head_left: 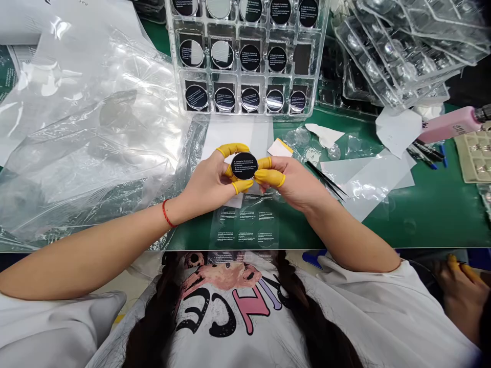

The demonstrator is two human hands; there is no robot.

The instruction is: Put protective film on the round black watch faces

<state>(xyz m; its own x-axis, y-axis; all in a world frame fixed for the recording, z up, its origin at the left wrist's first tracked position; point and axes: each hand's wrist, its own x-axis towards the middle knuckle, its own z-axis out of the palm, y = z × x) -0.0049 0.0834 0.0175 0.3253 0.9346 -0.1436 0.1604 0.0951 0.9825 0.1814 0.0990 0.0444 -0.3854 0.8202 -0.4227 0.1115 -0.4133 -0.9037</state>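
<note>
Ropy hair nearest, half-curled left hand and right hand grip a printed disc

I'd call this a small-parts assembly or packing station in a factory or workshop. The green worktop is given over to repeat work: I see a clear compartmented tray of round pieces printed like the held piece, a stack of trays, a sheet of printed labels, black tweezers and a pink bottle. Yellow finger cots are worn here, and another person's hand, at my far right, wears them too.
</note>
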